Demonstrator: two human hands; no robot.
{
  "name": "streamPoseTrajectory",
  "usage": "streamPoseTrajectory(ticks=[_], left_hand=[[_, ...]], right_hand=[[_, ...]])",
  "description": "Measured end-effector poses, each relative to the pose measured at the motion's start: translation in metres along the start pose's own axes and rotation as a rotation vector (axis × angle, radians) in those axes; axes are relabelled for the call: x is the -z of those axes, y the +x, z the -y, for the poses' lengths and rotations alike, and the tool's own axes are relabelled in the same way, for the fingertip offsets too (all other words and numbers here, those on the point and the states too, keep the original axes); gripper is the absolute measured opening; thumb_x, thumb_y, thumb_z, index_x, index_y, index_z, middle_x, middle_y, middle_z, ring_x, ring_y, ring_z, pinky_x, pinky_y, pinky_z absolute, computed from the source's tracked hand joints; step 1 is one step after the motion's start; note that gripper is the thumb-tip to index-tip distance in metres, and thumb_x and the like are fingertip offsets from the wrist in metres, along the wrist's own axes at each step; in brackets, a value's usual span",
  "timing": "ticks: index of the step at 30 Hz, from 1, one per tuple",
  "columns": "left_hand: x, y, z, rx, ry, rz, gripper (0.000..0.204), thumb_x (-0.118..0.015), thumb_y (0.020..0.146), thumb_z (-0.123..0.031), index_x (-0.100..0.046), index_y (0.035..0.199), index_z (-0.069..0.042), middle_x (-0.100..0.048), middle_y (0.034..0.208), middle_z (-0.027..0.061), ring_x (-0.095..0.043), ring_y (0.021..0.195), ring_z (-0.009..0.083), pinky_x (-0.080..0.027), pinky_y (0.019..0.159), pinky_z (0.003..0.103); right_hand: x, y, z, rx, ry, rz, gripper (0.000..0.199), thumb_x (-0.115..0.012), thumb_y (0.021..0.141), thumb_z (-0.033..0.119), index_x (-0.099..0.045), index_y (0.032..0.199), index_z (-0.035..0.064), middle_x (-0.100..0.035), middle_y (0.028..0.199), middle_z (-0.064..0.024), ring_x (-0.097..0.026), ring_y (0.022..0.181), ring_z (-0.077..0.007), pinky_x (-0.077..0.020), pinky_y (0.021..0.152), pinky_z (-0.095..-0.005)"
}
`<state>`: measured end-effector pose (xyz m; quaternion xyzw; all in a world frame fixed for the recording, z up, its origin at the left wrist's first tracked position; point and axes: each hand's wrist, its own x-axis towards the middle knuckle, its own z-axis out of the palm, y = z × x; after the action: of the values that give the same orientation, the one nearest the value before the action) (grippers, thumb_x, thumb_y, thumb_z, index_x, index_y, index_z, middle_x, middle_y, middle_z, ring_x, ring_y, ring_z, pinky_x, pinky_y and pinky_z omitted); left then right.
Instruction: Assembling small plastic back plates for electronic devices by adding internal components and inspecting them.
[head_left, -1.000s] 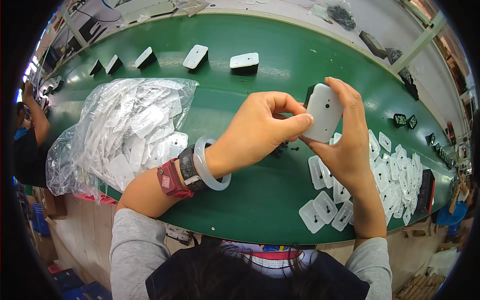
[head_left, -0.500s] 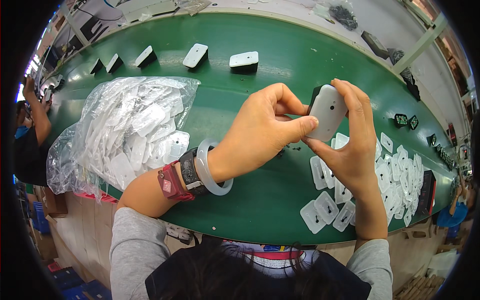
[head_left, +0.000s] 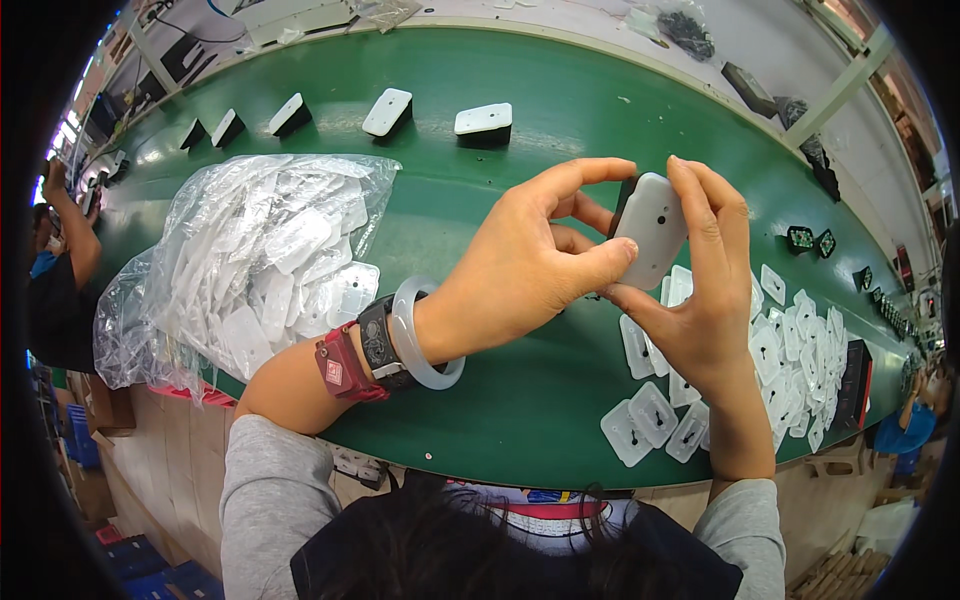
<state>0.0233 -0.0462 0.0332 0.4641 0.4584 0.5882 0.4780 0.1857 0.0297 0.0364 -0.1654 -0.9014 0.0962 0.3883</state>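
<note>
Above the green table, both my hands grip one small device with a white cover and a black body [head_left: 655, 228]. My left hand [head_left: 555, 235] holds its left side, thumb on the white face and fingers at the black edge. My right hand [head_left: 705, 280] pinches it from the right, fingertips at the top and thumb near the lower edge. A dark hole shows in the white face. Under and beside my right hand lie many loose white covers [head_left: 796, 350], some with small black parts on them. The far side of the device is hidden.
A clear plastic bag full of white covers [head_left: 270, 250] lies at left. Several black-and-white devices [head_left: 484, 120] stand in a row along the back. Green circuit boards in black housings [head_left: 800, 239] and a black box [head_left: 854, 385] are at right. Another person's arm [head_left: 78, 225] is at far left.
The device has shifted slightly left and turned a little more edge-on. My left fingers have spread and lifted along its top left edge. The finished-looking row has slid slightly left at its near end.
</note>
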Motion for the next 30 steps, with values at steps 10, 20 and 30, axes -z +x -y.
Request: streamPoseTrajectory(ticks=[10,20,30], left_hand=[[0.003,0.004,0.007,-0.016,-0.019,0.041,0.057,-0.062,0.084,-0.004,-0.045,0.138,-0.011,-0.054,0.093,0.0108,-0.057,0.076,0.0146,-0.051,0.064,0.021],[0.002,0.003,0.007,-0.028,0.028,0.074,0.054,-0.062,0.085,-0.004,-0.046,0.136,-0.011,-0.054,0.093,0.01,-0.057,0.079,0.0157,-0.051,0.065,0.022],[0.002,0.003,0.006,-0.07,0.08,0.086,0.05,-0.062,0.085,-0.003,-0.049,0.133,-0.011,-0.053,0.092,0.0068,-0.055,0.077,0.0134,-0.049,0.064,0.021]], right_hand=[[0.008,0.0,0.0,-0.492,0.944,0.001,0.055,-0.062,0.085,0.006,-0.043,0.136,-0.0006,-0.047,0.131,-0.0185,-0.05,0.115,-0.0266,-0.0437,0.098,-0.0382],[0.01,0.0,0.003,-0.689,0.989,0.045,0.042,-0.051,0.093,0.01,-0.046,0.133,-0.0012,-0.057,0.118,-0.0173,-0.055,0.108,-0.0233,-0.0432,0.096,-0.0354],[0.006,0.0,0.009,-0.626,0.925,0.019,0.037,-0.054,0.091,0.008,-0.05,0.126,-0.0008,-0.058,0.115,-0.0159,-0.055,0.107,-0.022,-0.0435,0.094,-0.0326]])
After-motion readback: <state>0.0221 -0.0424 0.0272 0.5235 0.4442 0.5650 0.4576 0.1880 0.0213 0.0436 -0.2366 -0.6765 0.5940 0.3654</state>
